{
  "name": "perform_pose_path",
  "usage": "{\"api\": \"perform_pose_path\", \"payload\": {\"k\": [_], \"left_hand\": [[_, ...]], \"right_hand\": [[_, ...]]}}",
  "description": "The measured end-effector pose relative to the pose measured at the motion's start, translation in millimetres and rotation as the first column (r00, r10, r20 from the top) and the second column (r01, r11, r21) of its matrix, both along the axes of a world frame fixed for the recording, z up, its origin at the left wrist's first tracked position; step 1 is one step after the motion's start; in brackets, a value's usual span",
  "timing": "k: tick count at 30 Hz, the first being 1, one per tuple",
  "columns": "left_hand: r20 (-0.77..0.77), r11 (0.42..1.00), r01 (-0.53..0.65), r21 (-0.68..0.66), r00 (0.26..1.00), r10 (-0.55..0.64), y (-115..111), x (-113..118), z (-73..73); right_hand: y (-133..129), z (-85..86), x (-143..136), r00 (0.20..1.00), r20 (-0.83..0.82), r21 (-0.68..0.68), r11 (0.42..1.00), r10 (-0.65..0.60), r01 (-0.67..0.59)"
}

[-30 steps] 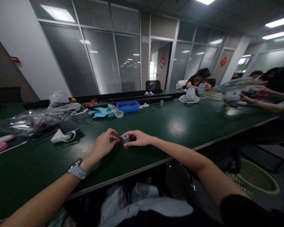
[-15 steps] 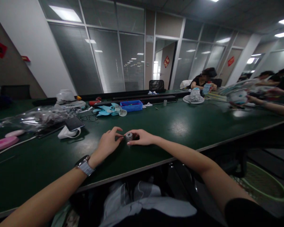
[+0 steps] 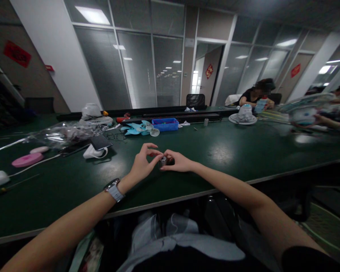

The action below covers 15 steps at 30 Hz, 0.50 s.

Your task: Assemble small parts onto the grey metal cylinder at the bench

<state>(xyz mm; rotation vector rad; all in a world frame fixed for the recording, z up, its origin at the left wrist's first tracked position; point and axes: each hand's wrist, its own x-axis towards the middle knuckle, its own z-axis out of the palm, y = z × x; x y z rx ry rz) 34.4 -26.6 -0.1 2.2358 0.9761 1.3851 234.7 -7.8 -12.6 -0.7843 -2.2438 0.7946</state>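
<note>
A small grey metal cylinder (image 3: 163, 162) stands upright on the green table, with dark marks on its top face. Thumb and fingers of my right hand (image 3: 179, 161) wrap it from the right side. My left hand (image 3: 143, 162) comes in from the left, its thumb and a finger pinched together at the cylinder's top. Whatever lies between those two fingertips is too small to make out. The other left fingers are raised and apart. A watch with a light strap (image 3: 115, 190) is on my left wrist.
Beyond my hands are blue fan blades (image 3: 138, 128), a blue tray (image 3: 168, 124) and another small cylinder (image 3: 206, 122). To the left lie a white plug-like piece (image 3: 93, 152), clear plastic wrap (image 3: 59, 136) and a pink oval piece (image 3: 27, 159). A co-worker (image 3: 255, 96) sits far right.
My left thumb and finger have moved from beside the cylinder to its top and closed together. My right hand stays around the cylinder. The whole view has shifted, with things appearing further right.
</note>
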Motion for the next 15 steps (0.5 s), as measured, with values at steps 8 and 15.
{"api": "perform_pose_path", "payload": {"k": [8,15], "left_hand": [[-0.071,1.000,0.018,0.011,0.997,-0.017,-3.1,2.2,1.4],[-0.056,1.000,0.011,0.018,0.998,-0.010,-4.5,2.5,1.8]], "right_hand": [[-0.8,-0.1,-2.0,0.999,-0.026,-0.027,0.999,0.023,-0.024],[-0.9,-0.1,-2.0,1.000,-0.018,-0.026,1.000,0.015,-0.016]]}}
